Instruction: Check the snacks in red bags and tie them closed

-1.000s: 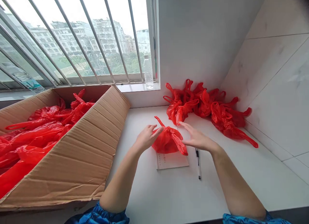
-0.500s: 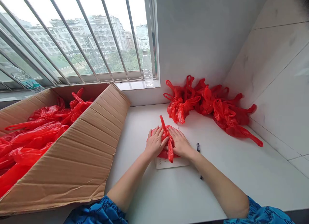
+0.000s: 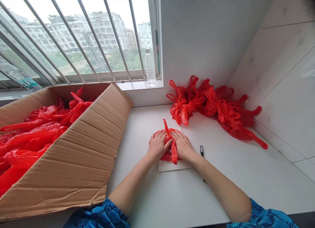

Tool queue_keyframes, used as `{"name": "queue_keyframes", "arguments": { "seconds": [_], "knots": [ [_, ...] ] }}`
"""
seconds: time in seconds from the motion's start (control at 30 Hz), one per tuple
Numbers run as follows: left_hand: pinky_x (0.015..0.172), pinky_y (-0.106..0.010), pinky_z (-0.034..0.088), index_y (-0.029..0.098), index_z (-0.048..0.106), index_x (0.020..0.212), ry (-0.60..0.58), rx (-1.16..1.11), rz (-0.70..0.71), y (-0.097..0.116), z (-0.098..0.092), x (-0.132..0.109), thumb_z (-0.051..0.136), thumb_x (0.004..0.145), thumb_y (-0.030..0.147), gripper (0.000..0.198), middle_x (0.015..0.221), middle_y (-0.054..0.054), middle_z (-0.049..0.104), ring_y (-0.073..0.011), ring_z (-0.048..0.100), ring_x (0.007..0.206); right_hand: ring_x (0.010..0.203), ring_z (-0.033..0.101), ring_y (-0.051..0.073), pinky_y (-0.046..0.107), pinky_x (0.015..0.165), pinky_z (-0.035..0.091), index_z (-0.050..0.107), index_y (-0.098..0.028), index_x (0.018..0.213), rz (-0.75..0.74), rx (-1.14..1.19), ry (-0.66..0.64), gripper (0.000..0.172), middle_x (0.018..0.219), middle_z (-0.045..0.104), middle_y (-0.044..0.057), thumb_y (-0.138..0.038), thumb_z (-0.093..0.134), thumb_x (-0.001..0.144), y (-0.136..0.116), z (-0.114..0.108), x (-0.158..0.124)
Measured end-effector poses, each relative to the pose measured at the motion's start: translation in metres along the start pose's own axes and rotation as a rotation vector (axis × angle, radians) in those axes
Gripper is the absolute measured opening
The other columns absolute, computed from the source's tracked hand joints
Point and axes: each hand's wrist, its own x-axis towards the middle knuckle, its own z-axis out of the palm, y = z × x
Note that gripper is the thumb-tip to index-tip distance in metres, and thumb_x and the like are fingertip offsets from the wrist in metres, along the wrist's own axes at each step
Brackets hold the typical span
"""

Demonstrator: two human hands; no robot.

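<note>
A knotted red plastic bag [image 3: 174, 152] lies in front of me on top of a white notebook [image 3: 172, 166]. My left hand [image 3: 158, 145] rests flat on the bag's left side, fingers stretched out. On the right side of the knot, my right hand [image 3: 182, 145] is laid flat in the same way, its fingers extended. The bag's tied ends stick up between the two hands. What the bag contains is hidden. Just right of my right wrist is a black pen [image 3: 201, 151], partly covered by my forearm.
On the left, a cardboard box [image 3: 73, 155] holds several red bags [image 3: 36, 136]. More red bags [image 3: 211, 103] are heaped on the white table [image 3: 157, 201] against the back wall. A clear bottle [image 3: 150, 69] stands on the sill by the barred window.
Both hands stay flat on the red bag, with hardly any movement. The view has shifted very slightly.
</note>
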Motion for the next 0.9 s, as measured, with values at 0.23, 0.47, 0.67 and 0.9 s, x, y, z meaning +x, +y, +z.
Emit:
{"name": "queue_keyframes", "arguments": {
  "seconds": [0.23, 0.47, 0.67, 0.9],
  "knots": [
    [0.120, -0.045, 0.026, 0.022, 0.060, 0.131, 0.053, -0.018, -0.023, -0.002, 0.005, -0.002, 0.040, 0.101, 0.051, 0.047, 0.144, -0.007, 0.057, -0.0244, 0.043, 0.140, 0.150, 0.025, 0.033, 0.050, 0.125, 0.018, 0.041, -0.010, 0.151, 0.005, 0.024, 0.006, 0.075, 0.160, 0.037, 0.012, -0.047, 0.057, 0.087, -0.003, 0.000, -0.002],
    [0.116, -0.044, 0.031, 0.025, 0.067, 0.113, -0.035, -0.112, -0.077, 0.019, -0.029, -0.016, 0.030, 0.104, 0.046, 0.043, 0.133, -0.005, 0.064, -0.0213, 0.055, 0.127, 0.106, 0.063, 0.026, 0.054, 0.112, 0.034, 0.067, -0.021, 0.098, -0.161, 0.328, 0.118, 0.022, 0.107, 0.072, 0.006, -0.035, 0.051, 0.093, -0.004, -0.038, -0.011],
    [0.082, -0.034, 0.048, 0.023, 0.062, 0.106, -0.046, -0.223, 0.002, 0.068, -0.111, -0.050, 0.058, 0.089, 0.057, 0.039, 0.091, -0.004, 0.070, -0.0218, 0.064, 0.082, 0.060, 0.042, 0.013, 0.026, 0.055, 0.039, 0.046, -0.021, 0.065, -0.145, 0.845, 0.136, 0.035, 0.064, 0.044, -0.004, -0.041, 0.067, 0.085, -0.039, -0.083, -0.040],
    [0.059, -0.022, 0.044, 0.018, 0.074, 0.083, -0.230, -0.437, -0.007, 0.081, -0.223, -0.113, 0.055, 0.095, 0.044, 0.034, 0.065, -0.001, 0.064, -0.0122, 0.055, 0.059, 0.073, 0.058, 0.017, 0.029, 0.067, 0.048, 0.063, -0.023, 0.094, -0.320, 1.028, -0.138, 0.024, 0.083, 0.063, 0.000, -0.046, 0.067, 0.086, -0.066, -0.103, -0.075]
  ]
}}
